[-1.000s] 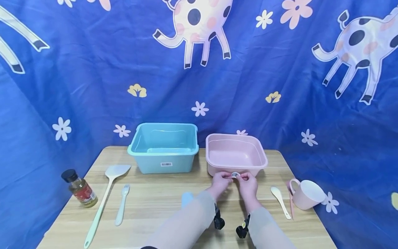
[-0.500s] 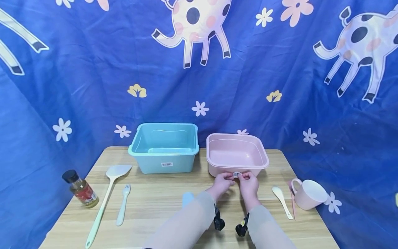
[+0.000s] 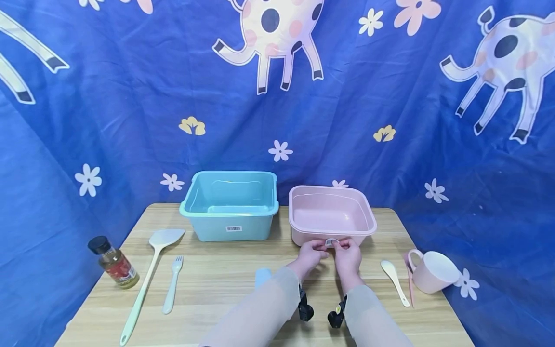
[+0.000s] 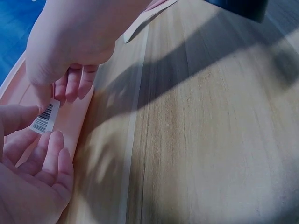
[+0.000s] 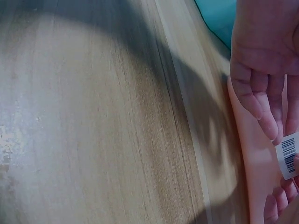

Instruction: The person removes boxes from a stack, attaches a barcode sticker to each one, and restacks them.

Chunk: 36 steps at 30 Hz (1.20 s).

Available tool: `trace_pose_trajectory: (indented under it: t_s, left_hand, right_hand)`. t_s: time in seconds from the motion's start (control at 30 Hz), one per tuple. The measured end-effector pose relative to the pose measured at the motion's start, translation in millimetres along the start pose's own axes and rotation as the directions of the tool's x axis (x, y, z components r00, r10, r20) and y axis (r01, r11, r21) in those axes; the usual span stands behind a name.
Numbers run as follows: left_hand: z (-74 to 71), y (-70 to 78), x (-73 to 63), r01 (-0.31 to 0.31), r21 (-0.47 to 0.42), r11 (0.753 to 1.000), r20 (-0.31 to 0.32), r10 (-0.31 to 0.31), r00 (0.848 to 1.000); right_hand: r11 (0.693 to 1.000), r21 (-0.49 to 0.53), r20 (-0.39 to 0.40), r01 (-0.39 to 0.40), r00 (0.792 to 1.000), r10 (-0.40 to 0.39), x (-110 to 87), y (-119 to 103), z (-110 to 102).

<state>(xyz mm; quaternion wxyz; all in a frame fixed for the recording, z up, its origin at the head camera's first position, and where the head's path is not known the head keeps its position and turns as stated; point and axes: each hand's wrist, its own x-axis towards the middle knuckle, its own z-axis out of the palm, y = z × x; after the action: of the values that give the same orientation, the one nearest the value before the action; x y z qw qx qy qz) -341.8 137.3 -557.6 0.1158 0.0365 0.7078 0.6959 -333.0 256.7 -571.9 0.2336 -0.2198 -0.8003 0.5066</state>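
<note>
Against the front wall of a pink basin [image 3: 303,234], both hands work on a small white barcode label [image 3: 331,242]. My left hand [image 3: 309,256] pinches the label's left edge between thumb and finger, its other fingers loosely bent below. From the other side, my right hand [image 3: 348,258] has thumb and fingertip on the label's right part. In the left wrist view the barcode label [image 4: 46,116] sits between the two hands, beside the basin wall [image 4: 78,116]. The right wrist view shows the label [image 5: 288,156] at the frame's edge; how much of it sticks to the basin cannot be told.
A blue basin [image 3: 230,230] with its own barcode stands to the left. Farther left lie a fork [image 3: 172,285], a spatula [image 3: 147,279] and a black-capped bottle [image 3: 114,265]. A white spoon [image 3: 394,282], thin pink utensil [image 3: 410,284] and mug [image 3: 435,272] are at right. A blue object [image 3: 262,276] shows by my left sleeve.
The label was arched up between my fingertips and now looks flatter. My hands have hardly moved; the whole head view has shifted slightly.
</note>
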Motion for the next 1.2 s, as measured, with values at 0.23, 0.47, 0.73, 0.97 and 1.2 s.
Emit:
trace_pose_trajectory:
  t_s: [0.23, 0.47, 0.73, 0.97, 1.2]
  left_hand:
    - [-0.4, 0.0, 1.5, 0.010, -0.003, 1.000, 0.006, -0.010, 1.000]
    - [-0.9, 0.6, 0.2, 0.019, -0.017, 1.000, -0.008, -0.019, 1.000]
    - [-0.5, 2.2, -1.4, 0.035, -0.020, 0.999, -0.018, -0.036, 0.999]
    - [-1.8, 2.8, -5.1, 0.001, 0.011, 1.000, -0.108, 0.000, 0.994]
    - [-0.6, 5.0, -7.5, 0.028, -0.005, 1.000, 0.069, -0.028, 0.997]
  right_hand:
    - [1.000, -0.013, 0.000, -0.011, 1.000, 0.011, 1.1, -0.6, 2.3]
    - [0.999, -0.023, 0.012, -0.035, 0.999, 0.035, 1.8, -2.3, 2.9]
    - [0.999, -0.030, 0.020, -0.036, 0.999, 0.037, 1.8, -3.3, 3.5]
    - [0.999, -0.035, 0.002, -0.026, 1.000, 0.027, 1.2, -3.3, 4.3]
    - [0.999, -0.030, 0.008, -0.028, 1.000, 0.028, 1.0, -4.4, 3.6]
